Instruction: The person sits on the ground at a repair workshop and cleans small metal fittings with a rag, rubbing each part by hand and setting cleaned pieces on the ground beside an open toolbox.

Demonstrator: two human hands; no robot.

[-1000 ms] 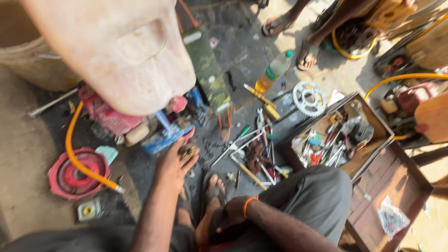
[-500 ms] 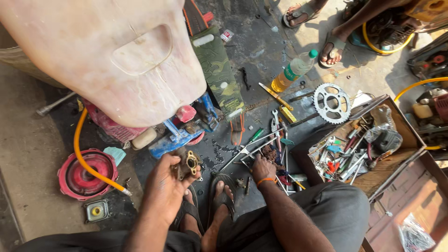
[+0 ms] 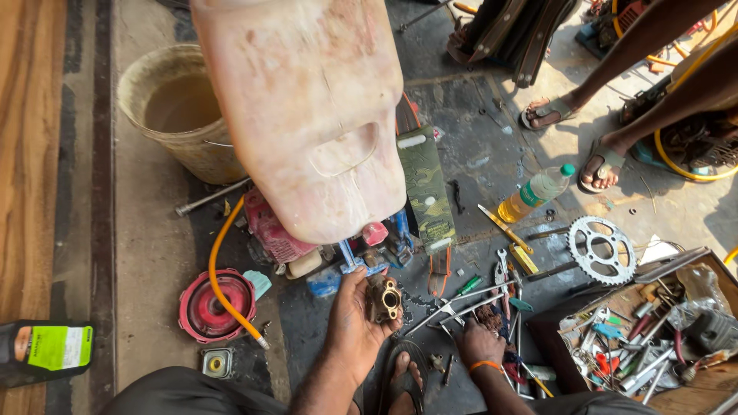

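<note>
Gripping a brass carburetor (image 3: 384, 298), the left hand (image 3: 355, 323) curls shut; the right hand (image 3: 478, 343) rests loosely open among scattered tools (image 3: 492, 296).

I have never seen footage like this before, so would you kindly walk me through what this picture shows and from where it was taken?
The picture comes from a camera worn on a person's head, looking down at their own two bare hands and the oily ground in front of them. The left hand holds up a small brass-coloured metal part with a round opening. The right hand, with an orange band at the wrist, reaches down among loose wrenches and tools on the ground. A large pale plastic jerrycan fills the top of the view, above a red small engine. Around lie an orange hose, a red round cover, a toothed sprocket, a plastic bottle, a bucket and a wooden box of tools. The sandalled feet at upper right belong to other people.
</note>
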